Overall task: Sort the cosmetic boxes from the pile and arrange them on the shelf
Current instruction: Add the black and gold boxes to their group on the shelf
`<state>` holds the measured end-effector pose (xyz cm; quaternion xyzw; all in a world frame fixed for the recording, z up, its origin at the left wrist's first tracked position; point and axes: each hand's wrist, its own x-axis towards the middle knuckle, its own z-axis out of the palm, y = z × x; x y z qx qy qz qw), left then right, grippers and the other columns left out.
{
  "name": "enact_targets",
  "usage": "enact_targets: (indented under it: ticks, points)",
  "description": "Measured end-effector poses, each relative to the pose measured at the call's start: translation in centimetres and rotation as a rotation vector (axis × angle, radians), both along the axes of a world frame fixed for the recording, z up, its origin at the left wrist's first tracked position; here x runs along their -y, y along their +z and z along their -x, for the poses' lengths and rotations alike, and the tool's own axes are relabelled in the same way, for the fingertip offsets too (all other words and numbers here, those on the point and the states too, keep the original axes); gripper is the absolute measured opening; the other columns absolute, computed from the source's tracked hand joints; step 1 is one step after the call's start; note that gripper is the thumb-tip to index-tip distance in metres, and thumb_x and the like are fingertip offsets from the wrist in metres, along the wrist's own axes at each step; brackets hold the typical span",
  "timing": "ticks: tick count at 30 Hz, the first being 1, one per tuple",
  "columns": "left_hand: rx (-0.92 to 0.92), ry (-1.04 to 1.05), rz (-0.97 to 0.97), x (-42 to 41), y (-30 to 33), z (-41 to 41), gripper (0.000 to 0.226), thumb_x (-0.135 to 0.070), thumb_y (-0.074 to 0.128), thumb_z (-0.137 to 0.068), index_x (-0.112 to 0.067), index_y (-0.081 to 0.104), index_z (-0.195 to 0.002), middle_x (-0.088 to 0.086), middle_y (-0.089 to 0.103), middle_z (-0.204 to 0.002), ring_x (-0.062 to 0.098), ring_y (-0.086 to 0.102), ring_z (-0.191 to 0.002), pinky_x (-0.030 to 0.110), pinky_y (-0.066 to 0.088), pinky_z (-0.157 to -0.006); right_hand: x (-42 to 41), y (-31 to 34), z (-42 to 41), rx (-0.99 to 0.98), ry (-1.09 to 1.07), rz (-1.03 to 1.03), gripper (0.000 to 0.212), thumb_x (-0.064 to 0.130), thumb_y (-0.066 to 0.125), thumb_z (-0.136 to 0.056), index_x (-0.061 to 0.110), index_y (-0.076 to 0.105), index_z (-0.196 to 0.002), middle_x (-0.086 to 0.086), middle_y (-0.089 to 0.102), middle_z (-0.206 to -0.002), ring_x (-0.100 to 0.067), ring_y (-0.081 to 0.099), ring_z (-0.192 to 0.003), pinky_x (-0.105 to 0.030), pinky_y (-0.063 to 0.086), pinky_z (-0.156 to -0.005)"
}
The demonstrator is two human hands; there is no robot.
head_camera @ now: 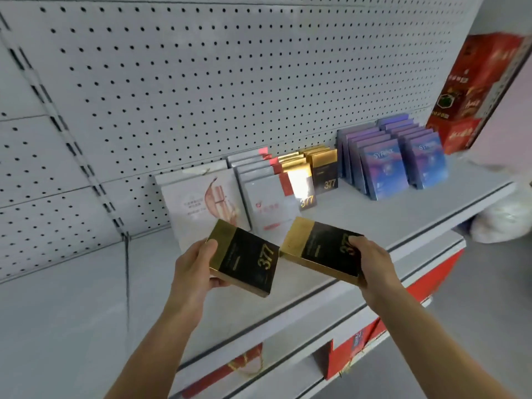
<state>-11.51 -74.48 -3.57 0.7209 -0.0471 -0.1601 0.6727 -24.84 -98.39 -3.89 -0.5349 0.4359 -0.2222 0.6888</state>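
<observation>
My left hand grips a black and gold box marked 377 by its gold end, above the grey shelf. Beside it, my right hand grips a second black and gold 377 box by its black end. Behind them on the shelf stand rows of boxes: white and pink boxes, white boxes with red corners, black and gold 377 boxes and blue-purple boxes.
A grey pegboard wall backs the shelf. Red cartons stand at the shelf's right end. A lower shelf holds red bags and boxes. A white bag lies on the floor at right.
</observation>
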Motion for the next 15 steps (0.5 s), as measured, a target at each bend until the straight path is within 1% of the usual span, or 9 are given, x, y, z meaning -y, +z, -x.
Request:
enact_targets:
  ticks: [3,6,8,10,12,13,15]
  points:
    - [0.014,-0.016,0.008,4.1,0.4,-1.4,0.027,-0.035,0.047,-0.099,-0.021,0.056,-0.120,0.009,0.066,-0.105,0.023,0.065,-0.097,0.032,0.056,-0.065,3.8,0.2,-1.2,0.070,0.000,-0.083,0.020,0.019,0.052,-0.095,0.008,0.055,-0.112,-0.015,0.062,-0.102,-0.028,0.061,-0.093,-0.034,0.050,-0.065]
    - [0.013,-0.022,-0.001,7.3,0.6,-2.4,0.028,-0.038,0.048,-0.098,-0.023,0.056,-0.120,0.008,0.068,-0.104,0.021,0.066,-0.096,0.032,0.056,-0.067,6.8,-0.4,-1.9,0.131,0.012,-0.172,0.021,0.013,0.054,-0.094,0.004,0.056,-0.113,-0.020,0.064,-0.101,-0.026,0.062,-0.081,-0.031,0.051,-0.060]
    - [0.015,-0.018,0.001,8.9,0.8,-3.0,0.027,-0.039,0.049,-0.097,-0.023,0.057,-0.117,0.008,0.067,-0.105,0.020,0.067,-0.096,0.030,0.056,-0.064,8.7,-1.0,-2.6,0.186,0.039,-0.207,0.024,0.009,0.056,-0.093,0.002,0.055,-0.116,-0.023,0.064,-0.106,-0.025,0.065,-0.076,-0.029,0.054,-0.058]
    - [0.018,-0.001,0.002,10.4,1.1,-3.6,0.026,-0.040,0.050,-0.096,-0.023,0.057,-0.115,0.007,0.067,-0.105,0.020,0.067,-0.096,0.030,0.056,-0.064,10.8,-1.5,-3.6,0.217,0.090,-0.213,0.029,0.003,0.056,-0.091,0.001,0.054,-0.120,-0.023,0.064,-0.111,-0.026,0.068,-0.080,-0.032,0.058,-0.065]
    - [0.031,0.027,-0.004,11.9,1.4,-4.0,0.027,-0.041,0.051,-0.096,-0.023,0.058,-0.114,0.006,0.067,-0.103,0.019,0.067,-0.094,0.031,0.057,-0.067,12.9,-1.9,-4.9,0.224,0.129,-0.231,0.031,-0.004,0.054,-0.090,0.002,0.052,-0.120,-0.022,0.063,-0.113,-0.031,0.068,-0.091,-0.038,0.059,-0.074]
    - [0.045,0.043,-0.009,12.6,1.6,-4.1,0.026,-0.042,0.050,-0.096,-0.024,0.059,-0.112,0.005,0.068,-0.101,0.018,0.067,-0.093,0.031,0.057,-0.067,13.9,-2.1,-5.6,0.227,0.147,-0.242,0.030,-0.008,0.053,-0.088,0.002,0.053,-0.117,-0.021,0.063,-0.112,-0.033,0.067,-0.093,-0.041,0.059,-0.076]
    - [0.084,0.073,-0.019,14.1,1.9,-4.1,0.019,-0.041,0.049,-0.097,-0.028,0.060,-0.105,0.001,0.067,-0.098,0.014,0.067,-0.088,0.026,0.057,-0.062,16.1,-2.5,-7.2,0.235,0.184,-0.247,0.033,-0.015,0.048,-0.085,0.003,0.053,-0.112,-0.020,0.062,-0.111,-0.034,0.065,-0.094,-0.046,0.057,-0.078]
